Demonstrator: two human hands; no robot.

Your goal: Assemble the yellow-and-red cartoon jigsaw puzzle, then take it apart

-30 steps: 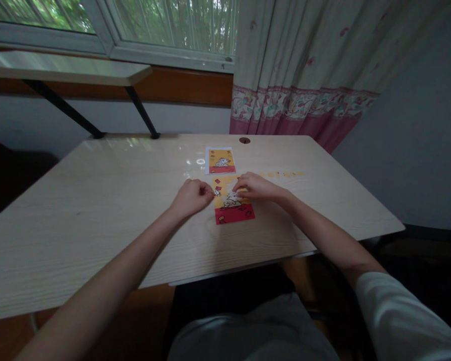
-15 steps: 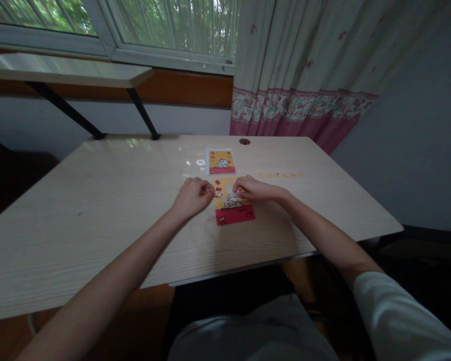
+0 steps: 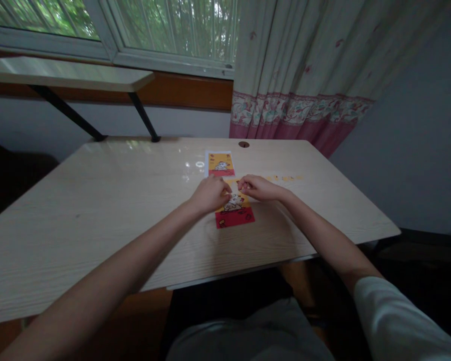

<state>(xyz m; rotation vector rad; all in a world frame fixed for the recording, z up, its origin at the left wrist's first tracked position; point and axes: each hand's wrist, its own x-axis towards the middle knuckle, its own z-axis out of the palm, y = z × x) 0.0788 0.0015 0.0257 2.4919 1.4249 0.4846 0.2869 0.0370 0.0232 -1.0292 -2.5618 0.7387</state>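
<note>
A yellow and red picture sheet (image 3: 236, 217) with a white cartoon animal lies on the desk in front of me. My left hand (image 3: 212, 192) is over its upper left part, fingers pinched together. From the right, my right hand (image 3: 258, 187) reaches over the upper right part, its thumb and forefinger closed too. The fingertips of both hands almost meet above the sheet; whatever they pinch is too small to make out. Just behind lies a smaller printed card (image 3: 221, 164) with a similar picture on a white backing.
Several small yellow pieces (image 3: 285, 178) lie in a row on the desk (image 3: 135, 210) right of the sheet. A dark round cable hole (image 3: 244, 144) sits near the back edge. A raised shelf (image 3: 67, 72) on black supports stands back left, and a curtain (image 3: 300, 75) hangs behind.
My left hand has moved right, from the sheet's left edge to over the picture, close to my right hand. My right hand has shifted only slightly to the right.
</note>
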